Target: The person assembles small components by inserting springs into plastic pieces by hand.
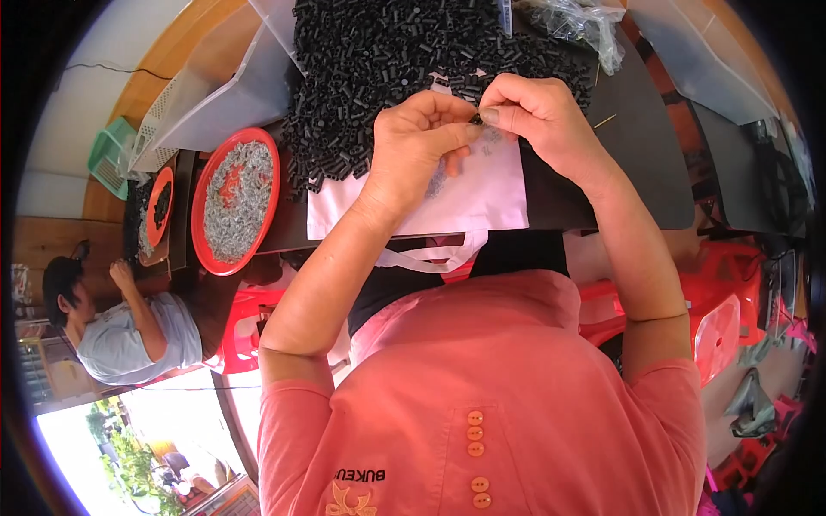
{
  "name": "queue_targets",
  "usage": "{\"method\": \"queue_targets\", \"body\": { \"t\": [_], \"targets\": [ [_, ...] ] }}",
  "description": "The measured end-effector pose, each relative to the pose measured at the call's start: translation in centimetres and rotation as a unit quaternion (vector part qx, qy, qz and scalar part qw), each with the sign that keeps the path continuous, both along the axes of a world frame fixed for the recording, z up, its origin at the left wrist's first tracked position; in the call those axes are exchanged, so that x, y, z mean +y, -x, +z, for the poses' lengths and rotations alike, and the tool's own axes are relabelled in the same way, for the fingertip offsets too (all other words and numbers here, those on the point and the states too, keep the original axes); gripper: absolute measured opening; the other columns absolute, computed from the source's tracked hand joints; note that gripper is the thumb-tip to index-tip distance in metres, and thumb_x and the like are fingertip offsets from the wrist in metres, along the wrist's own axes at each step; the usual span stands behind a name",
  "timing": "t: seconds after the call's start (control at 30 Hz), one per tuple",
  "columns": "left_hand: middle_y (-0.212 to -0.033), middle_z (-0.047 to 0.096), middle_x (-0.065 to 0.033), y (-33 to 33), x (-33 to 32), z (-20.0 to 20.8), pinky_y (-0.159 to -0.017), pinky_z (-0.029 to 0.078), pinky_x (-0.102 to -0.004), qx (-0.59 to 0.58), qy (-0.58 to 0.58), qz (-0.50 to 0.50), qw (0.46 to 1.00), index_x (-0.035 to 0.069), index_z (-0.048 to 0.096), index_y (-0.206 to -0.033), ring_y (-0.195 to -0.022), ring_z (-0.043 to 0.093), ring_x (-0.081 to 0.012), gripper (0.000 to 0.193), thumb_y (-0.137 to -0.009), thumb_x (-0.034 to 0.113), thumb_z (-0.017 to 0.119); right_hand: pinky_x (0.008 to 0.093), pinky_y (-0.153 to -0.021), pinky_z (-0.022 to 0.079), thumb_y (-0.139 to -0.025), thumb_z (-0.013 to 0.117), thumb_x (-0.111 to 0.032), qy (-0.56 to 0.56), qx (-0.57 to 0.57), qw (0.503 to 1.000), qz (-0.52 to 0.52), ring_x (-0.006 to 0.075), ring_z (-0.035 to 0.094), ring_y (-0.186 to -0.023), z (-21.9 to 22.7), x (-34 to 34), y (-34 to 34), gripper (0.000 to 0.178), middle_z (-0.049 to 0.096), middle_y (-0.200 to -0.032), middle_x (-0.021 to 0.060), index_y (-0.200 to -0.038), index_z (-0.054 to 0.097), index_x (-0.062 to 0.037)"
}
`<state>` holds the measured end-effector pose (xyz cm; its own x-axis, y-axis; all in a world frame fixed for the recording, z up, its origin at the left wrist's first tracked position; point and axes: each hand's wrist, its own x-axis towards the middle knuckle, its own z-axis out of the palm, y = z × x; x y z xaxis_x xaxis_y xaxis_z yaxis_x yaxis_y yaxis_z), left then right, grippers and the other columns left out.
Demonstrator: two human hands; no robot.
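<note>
My left hand (413, 142) is closed in a pinch, its thumb and forefinger on a small black plastic part (476, 120). Against it, fingertip to fingertip, my right hand (542, 116) pinches too; what lies between its fingers is too small and covered to name. Both hands hover over a pale pink cloth bag (503, 193) lying on the table, its handle hanging over the front edge. Tiny clear pieces (436, 182) lie on the cloth below my fingers. Just beyond the hands spreads a big heap of short black tubular parts (370, 77).
A red round tray (199, 232) of clear plastic pieces stands left on the dark table (637, 172). Translucent bins (232, 107) flank the heap. A plastic bag (585, 21) lies at the back. At far left a co-worker (142, 335) sits by an orange tray (151, 225).
</note>
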<state>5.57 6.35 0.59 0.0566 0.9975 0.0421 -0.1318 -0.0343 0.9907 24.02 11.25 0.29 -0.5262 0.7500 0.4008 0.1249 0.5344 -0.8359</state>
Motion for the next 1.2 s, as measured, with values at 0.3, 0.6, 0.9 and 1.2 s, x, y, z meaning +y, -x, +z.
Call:
{"method": "queue_targets", "body": {
  "t": [0.3, 0.6, 0.9, 1.2],
  "targets": [
    [-0.078, 0.062, -0.0007, 0.1, -1.0, -0.9, -0.051, 0.044, -0.0207, 0.21, -0.135, 0.026, 0.968, -0.002, 0.067, -0.09, -0.06, 0.053, -0.005, 0.011, -0.08, -0.005, 0.071, 0.026, -0.052, 0.04, -0.083, 0.066, -0.009, 0.043, -0.026, 0.999, 0.014, 0.0091, 0.05, -0.055, 0.1, 0.0, 0.1, 0.013, 0.054, -0.06, 0.0018, -0.076, 0.059, -0.0008],
    [-0.078, 0.061, -0.0012, 1.3, -2.6, -1.3, -0.057, 0.046, -0.0226, 0.132, -0.166, 0.028, 0.977, 0.0, 0.064, -0.08, -0.063, 0.053, -0.0047, 0.011, -0.076, -0.005, 0.074, 0.0241, -0.051, 0.04, -0.083, 0.069, -0.009, 0.134, 0.043, 0.988, 0.067, 0.0066, 0.053, -0.057, 0.6, -0.2, 0.1, 0.015, 0.055, -0.062, -0.0005, -0.074, 0.06, -0.0022],
    [-0.075, 0.063, -0.0071, 5.1, -3.9, -1.3, -0.05, 0.044, -0.0238, -0.038, -0.084, 0.085, 0.992, -0.003, 0.064, -0.082, -0.056, 0.056, -0.0113, 0.011, -0.076, -0.01, 0.07, 0.0252, -0.051, 0.037, -0.083, 0.072, -0.012, -0.102, -0.028, 0.986, -0.127, 0.0068, 0.044, -0.052, -1.2, 1.5, -0.1, 0.014, 0.053, -0.057, 0.0011, -0.078, 0.063, -0.0027],
    [-0.074, 0.062, -0.0056, 5.5, -4.5, -2.0, -0.05, 0.044, -0.0215, -0.104, -0.06, 0.12, 0.985, -0.004, 0.066, -0.091, -0.057, 0.056, -0.0099, 0.014, -0.079, -0.011, 0.067, 0.0374, -0.072, 0.049, -0.08, 0.066, -0.012, -0.383, -0.272, 0.875, -0.12, 0.026, 0.06, -0.08, 1.9, 2.7, 2.2, 0.009, 0.059, -0.082, 0.0041, -0.088, 0.064, -0.0085]
  ]
}}
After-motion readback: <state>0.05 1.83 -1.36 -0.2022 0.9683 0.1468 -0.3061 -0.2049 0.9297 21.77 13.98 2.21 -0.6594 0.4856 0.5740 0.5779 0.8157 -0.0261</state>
